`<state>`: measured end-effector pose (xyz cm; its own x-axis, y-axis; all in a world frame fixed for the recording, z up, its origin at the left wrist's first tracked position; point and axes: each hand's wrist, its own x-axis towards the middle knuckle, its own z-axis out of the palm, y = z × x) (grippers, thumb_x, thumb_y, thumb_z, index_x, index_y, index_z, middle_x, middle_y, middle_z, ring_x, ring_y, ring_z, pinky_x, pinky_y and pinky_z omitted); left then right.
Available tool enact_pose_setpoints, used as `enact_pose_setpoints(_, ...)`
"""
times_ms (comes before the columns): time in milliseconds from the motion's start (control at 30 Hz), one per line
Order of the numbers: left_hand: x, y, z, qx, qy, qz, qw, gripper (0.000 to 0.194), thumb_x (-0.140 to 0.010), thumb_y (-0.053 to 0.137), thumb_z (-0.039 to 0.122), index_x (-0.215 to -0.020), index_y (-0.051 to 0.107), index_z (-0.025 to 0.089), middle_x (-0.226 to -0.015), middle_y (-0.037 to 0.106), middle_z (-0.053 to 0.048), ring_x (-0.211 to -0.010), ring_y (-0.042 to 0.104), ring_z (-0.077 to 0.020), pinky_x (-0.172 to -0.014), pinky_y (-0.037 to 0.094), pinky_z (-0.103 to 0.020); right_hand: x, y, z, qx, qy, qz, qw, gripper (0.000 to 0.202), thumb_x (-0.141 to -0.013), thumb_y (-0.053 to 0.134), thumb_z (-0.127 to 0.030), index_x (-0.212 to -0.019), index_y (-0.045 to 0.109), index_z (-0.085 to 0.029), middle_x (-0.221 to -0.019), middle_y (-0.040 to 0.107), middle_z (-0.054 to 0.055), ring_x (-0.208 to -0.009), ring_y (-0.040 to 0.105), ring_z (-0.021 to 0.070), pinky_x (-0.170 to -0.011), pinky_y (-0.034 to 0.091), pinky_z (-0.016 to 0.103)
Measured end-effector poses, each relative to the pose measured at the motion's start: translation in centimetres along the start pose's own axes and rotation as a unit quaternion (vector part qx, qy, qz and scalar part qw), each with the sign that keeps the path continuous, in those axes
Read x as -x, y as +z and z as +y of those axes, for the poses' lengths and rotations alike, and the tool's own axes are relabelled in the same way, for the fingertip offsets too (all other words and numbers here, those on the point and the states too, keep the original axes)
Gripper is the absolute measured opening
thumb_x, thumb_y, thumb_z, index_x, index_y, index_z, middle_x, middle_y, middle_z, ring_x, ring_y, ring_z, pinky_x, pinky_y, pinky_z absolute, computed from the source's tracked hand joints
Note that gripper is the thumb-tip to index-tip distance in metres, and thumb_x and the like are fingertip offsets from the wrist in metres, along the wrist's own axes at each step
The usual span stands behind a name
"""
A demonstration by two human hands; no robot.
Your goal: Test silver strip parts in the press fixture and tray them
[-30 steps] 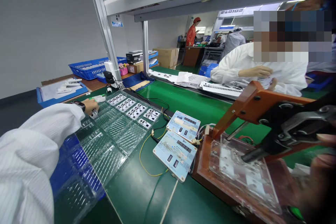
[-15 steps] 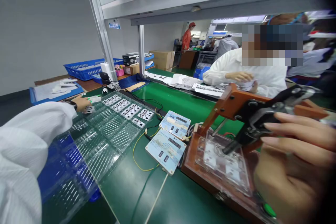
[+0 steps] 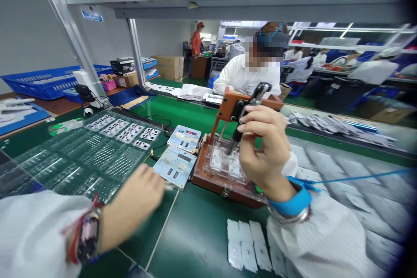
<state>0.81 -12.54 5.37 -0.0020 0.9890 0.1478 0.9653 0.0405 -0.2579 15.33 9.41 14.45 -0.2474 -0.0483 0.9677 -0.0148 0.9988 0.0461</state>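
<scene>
At counter's middle, right hand (image 3: pixel 263 147) was closed round clamp lever (image 3: pixel 249 110) over brown jig (image 3: pixel 224 169); left hand (image 3: pixel 140 195), blurred, grip unclear w/ something small—press straight down, prob. best.

Grey wall (image 3: pixel 29 30), metal frame post (image 3: pixel 137 54), green benches (image 3: pixel 182 113), ceiling strip lights (image 3: pixel 355 34)

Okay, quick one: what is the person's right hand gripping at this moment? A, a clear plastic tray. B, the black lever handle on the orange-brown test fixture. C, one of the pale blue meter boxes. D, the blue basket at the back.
B: the right hand is curled around the black lever handle above the test fixture, apart from the meter boxes.
</scene>
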Motion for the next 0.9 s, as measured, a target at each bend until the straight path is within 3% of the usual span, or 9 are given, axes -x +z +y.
enact_pose_setpoints(67, -1.3, 0.0, 4.6, -0.051, 0.097, -0.037, 0.993, 0.024, -0.078, 0.058, 0.008, -0.096, 0.074, 0.011, -0.086, 0.073, -0.014, -0.081, 0.065, -0.029, -0.089, 0.046, -0.049, 0.0, -0.3, 0.0, -0.012, 0.007, -0.018, 1.0, 0.024, -0.077, 0.045, 0.0, -0.082, 0.053, -0.022, -0.083, 0.06, 0.002, -0.1, 0.062, 0.0226, -0.087, 0.046, 0.043)
enact_pose_setpoints(167, -3.0, 0.1, 9.6, -0.07, 0.157, -0.065, 0.983, 0.025, -0.08, 0.058, 0.012, -0.098, 0.075, 0.009, -0.085, 0.073, -0.017, -0.079, 0.066, -0.0315, -0.094, 0.042, -0.053, 0.1, -0.8, -0.1, -0.02, 0.015, -0.051, 0.998, 0.025, -0.078, 0.042, -0.001, -0.083, 0.053, -0.023, -0.088, 0.06, 0.002, -0.105, 0.061, 0.0226, -0.089, 0.045, 0.044)
enact_pose_setpoints(267, -4.4, 0.4, 12.0, -0.035, 0.149, -0.072, 0.986, 0.023, -0.083, 0.058, 0.013, -0.097, 0.076, 0.009, -0.083, 0.073, -0.019, -0.078, 0.067, -0.0331, -0.091, 0.042, -0.058, 0.1, -1.0, -0.1, -0.021, 0.015, -0.064, 0.998, 0.025, -0.078, 0.041, -0.002, -0.084, 0.053, -0.023, -0.09, 0.059, 0.002, -0.107, 0.059, 0.0221, -0.09, 0.044, 0.043)
enact_pose_setpoints(367, -5.1, 0.7, 13.1, -0.007, 0.113, -0.072, 0.991, 0.03, -0.087, 0.058, 0.014, -0.112, 0.07, 0.004, -0.088, 0.072, -0.022, -0.078, 0.067, -0.0337, -0.085, 0.045, -0.059, 0.0, -1.0, -0.1, -0.012, 0.005, -0.061, 0.998, 0.024, -0.079, 0.04, -0.003, -0.085, 0.052, -0.022, -0.09, 0.058, 0.003, -0.106, 0.06, 0.0222, -0.088, 0.044, 0.042)
enact_pose_setpoints(500, -5.1, 0.5, 12.5, 0.064, 0.108, -0.106, 0.986, 0.05, -0.088, 0.065, 0.037, -0.12, 0.063, 0.0, -0.095, 0.07, -0.024, -0.087, 0.066, -0.0358, -0.081, 0.049, -0.053, 0.0, -1.1, 0.1, 0.005, -0.013, -0.073, 0.997, 0.024, -0.084, 0.04, -0.004, -0.092, 0.052, -0.023, -0.097, 0.059, 0.004, -0.113, 0.057, 0.0232, -0.093, 0.044, 0.045)
enact_pose_setpoints(633, -5.3, 0.9, 8.6, 0.195, 0.187, -0.078, 0.96, 0.058, -0.087, 0.063, 0.049, -0.125, 0.059, 0.005, -0.118, 0.065, -0.021, -0.107, 0.059, -0.0351, -0.089, 0.047, -0.047, 0.5, -1.0, 1.2, 0.031, -0.016, -0.077, 0.996, 0.02, -0.091, 0.043, -0.012, -0.102, 0.053, -0.026, -0.117, 0.055, 0.006, -0.124, 0.049, 0.0244, -0.099, 0.043, 0.046)
enact_pose_setpoints(733, -5.8, 2.6, 5.4, 0.313, 0.3, -0.071, 0.898, 0.073, -0.087, 0.058, 0.058, -0.143, 0.042, 0.013, -0.147, 0.043, -0.018, -0.136, 0.038, -0.0335, -0.11, 0.031, -0.046, 0.1, -1.0, 1.8, 0.094, -0.067, -0.077, 0.99, 0.021, -0.095, 0.041, -0.016, -0.11, 0.051, -0.026, -0.108, 0.059, 0.005, -0.11, 0.059, 0.021, -0.091, 0.049, 0.042)
enact_pose_setpoints(800, -6.0, 3.9, 4.4, 0.358, 0.321, -0.094, 0.872, 0.081, -0.087, 0.053, 0.063, -0.149, 0.031, 0.016, -0.156, 0.027, -0.015, -0.144, 0.023, -0.0327, -0.116, 0.02, -0.048, -1.3, -1.1, 1.6, 0.105, -0.094, -0.047, 0.989, 0.022, -0.097, 0.04, -0.018, -0.117, 0.047, -0.025, -0.103, 0.061, 0.003, -0.097, 0.063, 0.0171, -0.084, 0.052, 0.037)
enact_pose_setpoints(900, -5.7, 5.4, 5.0, 0.387, 0.288, -0.126, 0.867, 0.085, -0.088, 0.048, 0.067, -0.151, 0.025, 0.016, -0.157, 0.018, -0.016, -0.146, 0.013, -0.0342, -0.117, 0.015, -0.053, -5.5, -1.3, 1.3, 0.003, -0.002, -0.012, 1.0, 0.021, -0.099, 0.042, -0.022, -0.12, 0.046, -0.021, -0.117, 0.058, 0.003, -0.077, 0.063, 0.0074, -0.07, 0.054, 0.024)
